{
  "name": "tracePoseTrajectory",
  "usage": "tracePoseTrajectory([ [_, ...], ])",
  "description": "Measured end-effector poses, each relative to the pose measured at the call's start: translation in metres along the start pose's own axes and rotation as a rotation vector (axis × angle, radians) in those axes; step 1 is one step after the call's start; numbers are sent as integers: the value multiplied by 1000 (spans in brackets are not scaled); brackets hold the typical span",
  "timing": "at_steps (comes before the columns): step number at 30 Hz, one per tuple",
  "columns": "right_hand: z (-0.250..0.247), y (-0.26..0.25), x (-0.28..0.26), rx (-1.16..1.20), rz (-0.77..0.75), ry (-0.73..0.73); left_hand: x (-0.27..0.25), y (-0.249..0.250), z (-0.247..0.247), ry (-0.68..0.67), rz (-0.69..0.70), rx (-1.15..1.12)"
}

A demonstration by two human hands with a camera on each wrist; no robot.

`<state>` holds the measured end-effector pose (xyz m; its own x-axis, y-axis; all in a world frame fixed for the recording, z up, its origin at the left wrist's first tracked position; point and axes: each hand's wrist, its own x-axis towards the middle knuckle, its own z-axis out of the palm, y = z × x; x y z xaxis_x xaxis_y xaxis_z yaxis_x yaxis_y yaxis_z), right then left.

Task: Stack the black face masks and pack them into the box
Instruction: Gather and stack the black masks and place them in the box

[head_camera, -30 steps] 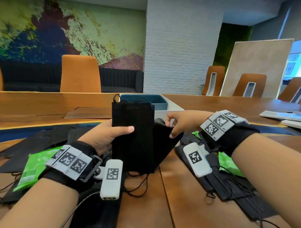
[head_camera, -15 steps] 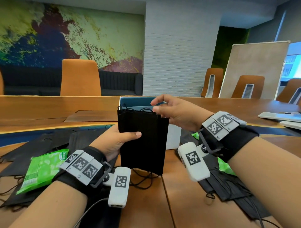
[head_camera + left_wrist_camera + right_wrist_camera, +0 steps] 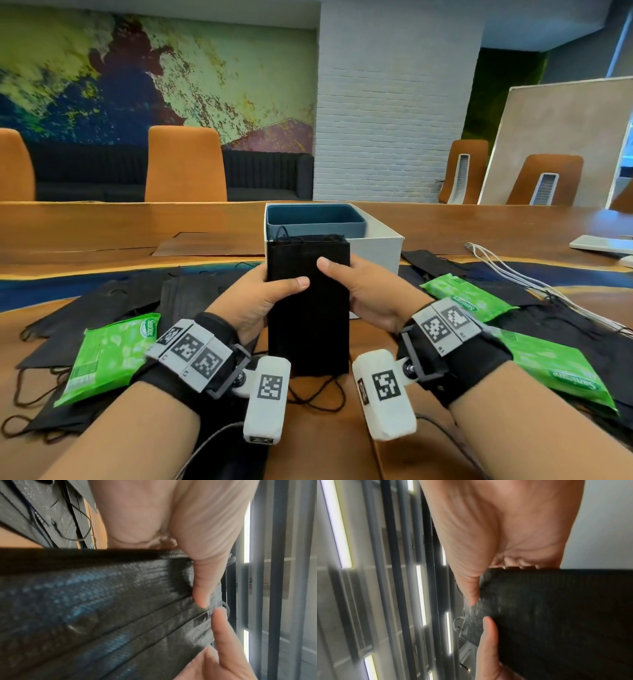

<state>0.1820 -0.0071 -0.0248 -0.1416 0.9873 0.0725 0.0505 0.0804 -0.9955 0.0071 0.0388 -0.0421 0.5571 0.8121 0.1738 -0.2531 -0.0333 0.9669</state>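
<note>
A stack of black face masks [image 3: 308, 308] stands upright on its short edge in front of me, ear loops trailing on the table below it. My left hand [image 3: 263, 294] grips its left side, thumb across the front. On the stack's right side my right hand [image 3: 363, 291] grips it with the thumb on the front. The wrist views show the pleated stack [image 3: 102, 608] [image 3: 556, 615] pinched between thumbs and fingers. Just behind stands the white box [image 3: 376, 250] with a blue inner tray [image 3: 315, 219], open at the top.
Loose black masks [image 3: 113, 301] lie spread on the wooden table [image 3: 462, 226] to both sides. Green wipe packets lie at the left [image 3: 109, 356] and right [image 3: 466, 298] [image 3: 561, 370]. White cables [image 3: 513, 270] run at the right. Orange chairs [image 3: 185, 164] stand beyond the table.
My right hand came down from the top of the stack and now grips its right side. The stack has been squared up between both hands.
</note>
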Motion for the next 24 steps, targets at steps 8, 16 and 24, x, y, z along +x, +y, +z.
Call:
tracePoseTrajectory([
  [8,-5,31,3,20,-61,115,4,-7,4,67,50,-21],
  [16,-10,37,-5,61,-45,42,6,-10,7,44,175,-9],
  [24,-10,38,-3,29,-53,75,2,-4,6,-59,12,174],
])
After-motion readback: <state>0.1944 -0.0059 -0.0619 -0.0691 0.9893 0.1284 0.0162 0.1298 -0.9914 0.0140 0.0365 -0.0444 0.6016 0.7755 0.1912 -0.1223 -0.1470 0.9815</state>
